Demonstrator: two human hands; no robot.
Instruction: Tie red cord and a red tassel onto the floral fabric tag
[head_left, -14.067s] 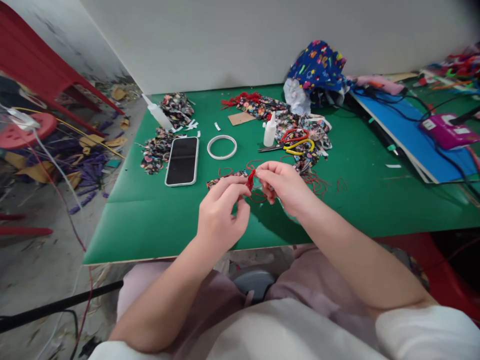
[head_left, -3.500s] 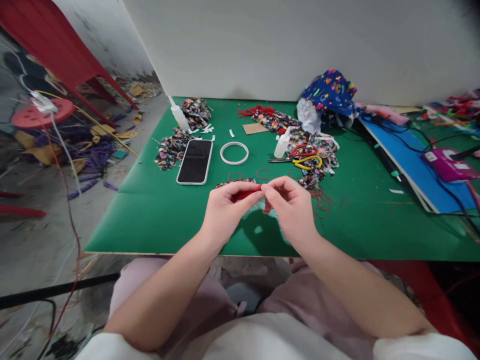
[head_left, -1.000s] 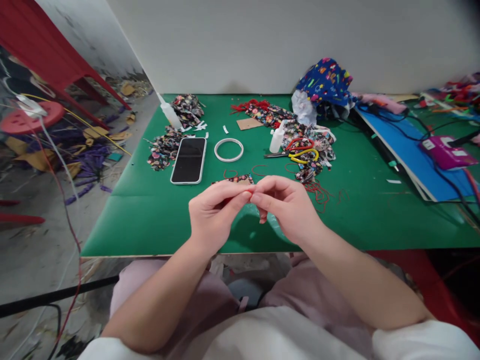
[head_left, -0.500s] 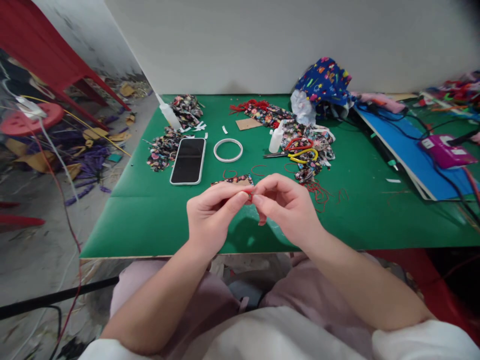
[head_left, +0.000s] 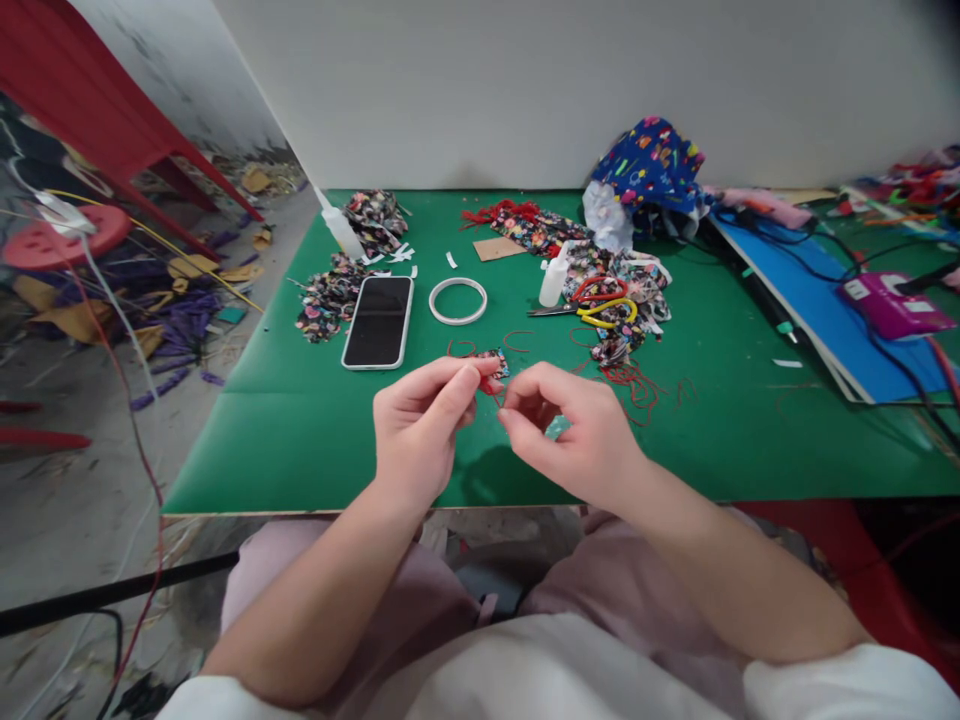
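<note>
The green table [head_left: 315,440] carries the whole job, and going by how things lie the work looks mid-way: a heap of floral cloth pieces [head_left: 330,296] sits at the far left beside a dark phone [head_left: 378,321], more printed cloth [head_left: 600,280] is piled right of centre, and loose loops of red cord [head_left: 634,378] lie uncut and unused near the right hand, so plenty seems left to make up. A white tape ring [head_left: 457,300], a small glue bottle [head_left: 552,280] and the red and yellow scissors [head_left: 600,300] stand ready behind. The left hand [head_left: 416,435] pinches a small red cord piece [head_left: 489,384] between thumb and forefinger, just above the table's near middle, other fingers curled. The right hand [head_left: 574,435] is apart from it, thumb and forefinger nipped together; whether a strand runs into them I cannot tell. No brand, label or writing is readable anywhere, the phone screen being blank
</note>
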